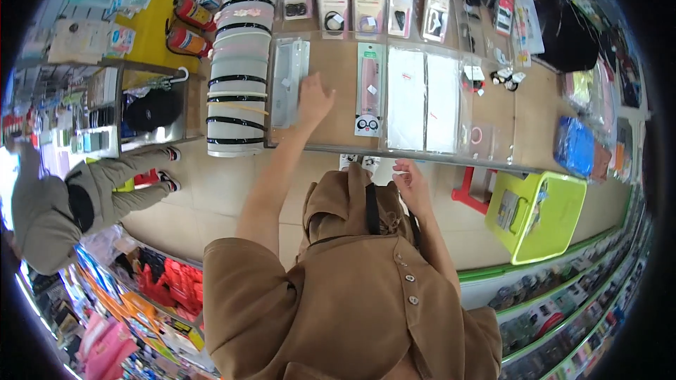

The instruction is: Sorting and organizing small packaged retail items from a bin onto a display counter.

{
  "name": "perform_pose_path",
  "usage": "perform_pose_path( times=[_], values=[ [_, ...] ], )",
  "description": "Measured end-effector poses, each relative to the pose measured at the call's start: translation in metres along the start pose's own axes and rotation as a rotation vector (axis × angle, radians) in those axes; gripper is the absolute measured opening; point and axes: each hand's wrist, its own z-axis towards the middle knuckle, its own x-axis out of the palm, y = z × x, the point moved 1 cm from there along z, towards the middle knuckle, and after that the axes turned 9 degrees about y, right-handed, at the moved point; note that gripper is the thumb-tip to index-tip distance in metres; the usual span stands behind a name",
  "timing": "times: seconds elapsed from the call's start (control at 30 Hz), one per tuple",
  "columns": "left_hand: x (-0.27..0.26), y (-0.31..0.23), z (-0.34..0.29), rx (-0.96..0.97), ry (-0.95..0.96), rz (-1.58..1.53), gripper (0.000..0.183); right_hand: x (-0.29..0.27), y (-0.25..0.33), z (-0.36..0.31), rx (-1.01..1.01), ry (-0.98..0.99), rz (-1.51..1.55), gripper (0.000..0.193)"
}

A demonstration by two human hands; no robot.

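Observation:
My left hand (316, 101) is over the display table, fingers loosely apart and holding nothing. It is beside a long clear plastic package (284, 102) lying in the leftmost compartment; I cannot tell if the fingertips touch it. To its right lies a carded pink comb-like item (368, 88) with a panda print at the bottom. Close to the table's front edge, my right hand (411, 184) hangs in front of my brown shirt, its fingers slightly bent and apart with nothing in them. Two white flat packs (424, 98) lie in the compartment ahead of it.
A tall rack of black headbands (238, 70) stands left of the compartments. Carded hair accessories (368, 7) fill the back rows. At the right are a lime-green bin (546, 229) and a red stool (470, 193). Another person (84, 200) stands at the far left, near fire extinguishers (189, 41).

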Motion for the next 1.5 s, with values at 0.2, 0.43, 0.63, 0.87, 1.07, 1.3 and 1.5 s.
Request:
perform_pose_path(
  times=[0.2, 0.43, 0.63, 0.87, 1.07, 1.3, 1.5],
  values=[
    [-0.001, 0.024, 0.015, -0.132, 0.244, -0.197, 0.062, -0.008, -0.012, -0.018, -0.031, -0.085, 0.000, 0.028],
    [-0.014, -0.023, 0.011, -0.156, 0.170, -0.307, 0.041, -0.048, -0.042, -0.060, -0.022, -0.285, 0.020, 0.030],
    [0.026, -0.202, -0.024, 0.007, 0.330, -0.583, 0.030, -0.115, -0.089, -0.127, -0.070, -0.398, 0.103, 0.033],
    [0.136, -0.413, -0.127, 0.307, 0.819, -0.820, 0.027, -0.220, -0.164, -0.234, 0.052, -0.729, 0.195, 0.031],
    [0.180, -0.508, -0.180, 0.584, 1.134, -0.539, 0.026, -0.286, -0.220, -0.313, 0.226, -1.057, 0.207, 0.028],
    [0.245, -0.599, -0.169, 0.854, 1.183, -0.421, 0.026, -0.333, -0.261, -0.327, 0.291, -1.242, 0.388, 0.033],
    [0.345, -0.674, -0.162, 0.904, 1.351, -0.379, 0.030, -0.424, -0.340, -0.301, 0.442, -1.373, 0.363, 0.052]
  ],
)
